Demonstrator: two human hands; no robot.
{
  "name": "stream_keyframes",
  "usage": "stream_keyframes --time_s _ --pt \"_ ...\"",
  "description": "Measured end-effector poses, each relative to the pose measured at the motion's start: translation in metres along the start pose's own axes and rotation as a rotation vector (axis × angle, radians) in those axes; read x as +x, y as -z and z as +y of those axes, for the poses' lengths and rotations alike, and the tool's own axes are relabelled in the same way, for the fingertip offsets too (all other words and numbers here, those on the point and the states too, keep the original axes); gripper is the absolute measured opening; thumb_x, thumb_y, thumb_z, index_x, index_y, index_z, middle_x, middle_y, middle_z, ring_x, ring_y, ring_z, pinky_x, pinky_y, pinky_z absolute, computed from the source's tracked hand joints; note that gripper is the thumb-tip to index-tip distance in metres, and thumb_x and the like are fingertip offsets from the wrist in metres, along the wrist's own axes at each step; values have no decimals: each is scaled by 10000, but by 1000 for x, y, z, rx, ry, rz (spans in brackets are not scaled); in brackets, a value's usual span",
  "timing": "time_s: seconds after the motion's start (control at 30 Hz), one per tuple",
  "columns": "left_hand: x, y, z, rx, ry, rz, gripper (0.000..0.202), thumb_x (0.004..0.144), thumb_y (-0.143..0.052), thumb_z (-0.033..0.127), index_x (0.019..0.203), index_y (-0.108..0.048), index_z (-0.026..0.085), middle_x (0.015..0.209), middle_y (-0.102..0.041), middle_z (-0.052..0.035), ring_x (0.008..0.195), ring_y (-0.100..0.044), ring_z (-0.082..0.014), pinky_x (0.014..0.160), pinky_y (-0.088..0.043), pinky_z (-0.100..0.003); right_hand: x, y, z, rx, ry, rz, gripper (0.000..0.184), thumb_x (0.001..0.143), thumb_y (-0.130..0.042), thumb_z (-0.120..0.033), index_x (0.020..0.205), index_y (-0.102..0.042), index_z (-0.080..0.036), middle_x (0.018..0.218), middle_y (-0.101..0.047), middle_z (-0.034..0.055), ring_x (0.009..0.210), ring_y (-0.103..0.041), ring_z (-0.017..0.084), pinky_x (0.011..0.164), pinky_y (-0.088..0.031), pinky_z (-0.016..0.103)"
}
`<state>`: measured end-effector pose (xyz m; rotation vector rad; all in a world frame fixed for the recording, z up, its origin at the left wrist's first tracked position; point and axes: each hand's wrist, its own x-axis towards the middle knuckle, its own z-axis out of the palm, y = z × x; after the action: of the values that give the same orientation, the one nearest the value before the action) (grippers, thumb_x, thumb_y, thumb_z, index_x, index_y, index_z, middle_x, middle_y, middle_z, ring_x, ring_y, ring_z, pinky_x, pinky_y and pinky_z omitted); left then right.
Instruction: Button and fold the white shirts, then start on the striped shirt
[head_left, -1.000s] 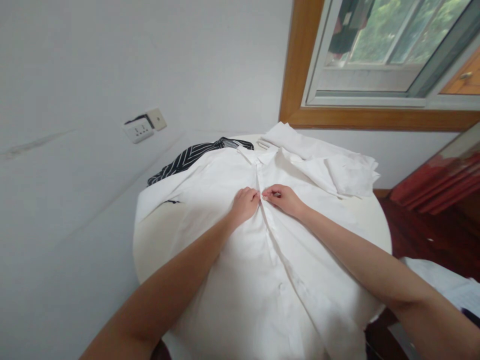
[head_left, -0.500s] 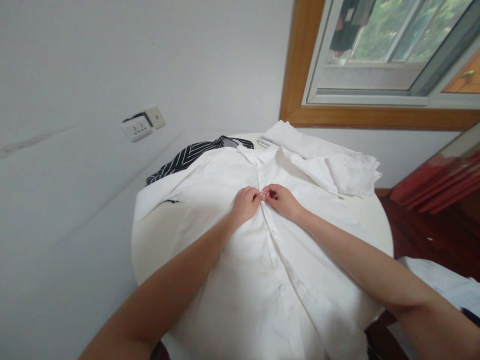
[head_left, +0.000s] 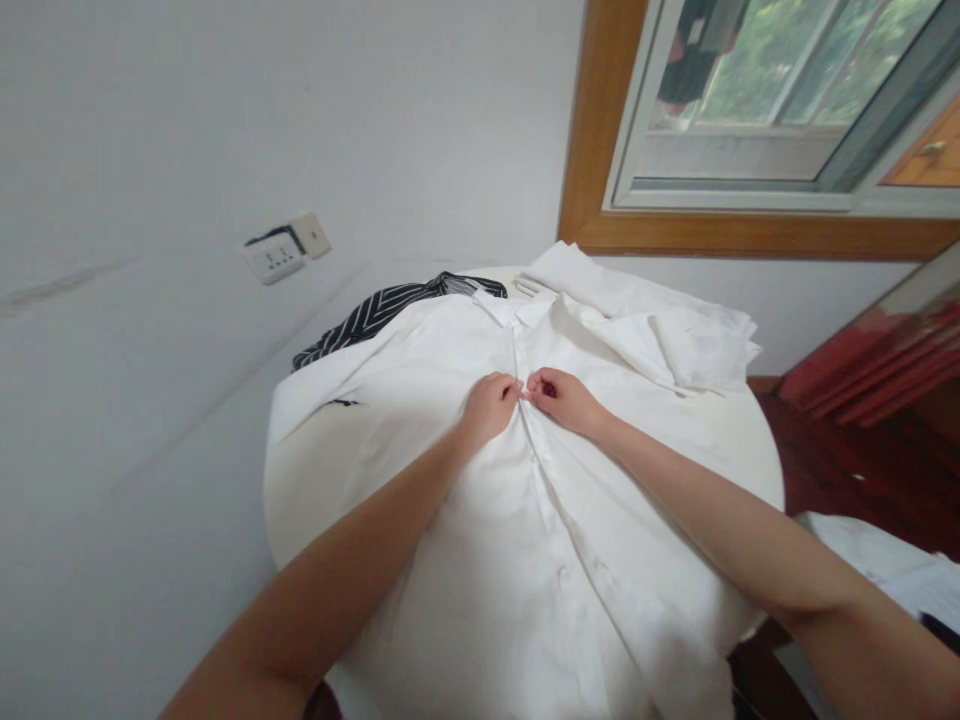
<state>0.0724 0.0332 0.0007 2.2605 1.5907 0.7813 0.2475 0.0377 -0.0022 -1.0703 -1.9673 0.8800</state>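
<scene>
Item: white shirt (head_left: pixel 465 560), spread front-up over the round bench (head_left: pixel 300 480), with the collar (head_left: pixel 510 305) toward the wall and the hem hanging off the near edge.
Left hand: left hand (head_left: pixel 489 405), fingers curled and pinched on the left edge of the front placket (head_left: pixel 536 450), high on the chest.
Right hand: right hand (head_left: pixel 566 398), thumb and forefinger nipped on the opposite placket edge, fingertips touching those of the left hand.
Weight: judged light. The thin woven cloth drapes over the bench rim under its own fall.
Stiffness: soft and limp in the body. The placket and collar look doubled and firmer.
Surface: matt, apparently not slippery. It creases readily, and shallow wrinkles show across the front.
Fragility: not breakable. Buttons and seams probably suffer from hard tugging.
Hold points: the placket edge, collar and shoulder seams should give the surest pinch. A grip on the open cloth would likely only bunch it.
Adjacent: a striped garment (head_left: pixel 375 312) partly under the far left shoulder, and folded white cloth (head_left: pixel 675 340) touching the far right side.
Background: wall socket (head_left: pixel 276 257) and window (head_left: pixel 750 100).
</scene>
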Motion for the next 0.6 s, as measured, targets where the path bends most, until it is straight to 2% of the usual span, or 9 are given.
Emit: stream_keyframes --time_s 0.1,0.23,0.4,0.6 --pt "-1 0 0 19 -14 10 260 927 -470 191 708 -611 183 775 -648 -45 795 -596 -180 778 -457 -301 0 3 -2 51 -14 -52 213 834 -565 -402 836 -583 -190 655 -523 -40 595 -469 117 578 -370 237" --pt "-1 0 -1 42 -37 17 255 927 -474 202 712 -612 188 772 -648 -44 797 -595 -182 787 -462 -306 -1 4 -5 74 -67 -73 311 918 -444 -474 787 -535 -208 617 -527 -38 562 -491 123 573 -386 243" --pt "-1 -2 -3 66 -43 22 260 927 -465 206 724 -626 189 782 -656 -47 810 -606 -183 805 -475 -318 -2 0 -14 -224 -17 1 355 975 -397 -424 712 -505 -211 642 -557 -18 624 -503 132 616 -358 241" --pt "0 -5 -6 28 -50 42 243 901 -459 159 772 -661 195 852 -688 -52 880 -627 -188 862 -486 -330 -3 -7 -21 -526 -9 15 297 1005 -390 -356 817 -558 -201 776 -637 24 702 -552 148 649 -345 247"
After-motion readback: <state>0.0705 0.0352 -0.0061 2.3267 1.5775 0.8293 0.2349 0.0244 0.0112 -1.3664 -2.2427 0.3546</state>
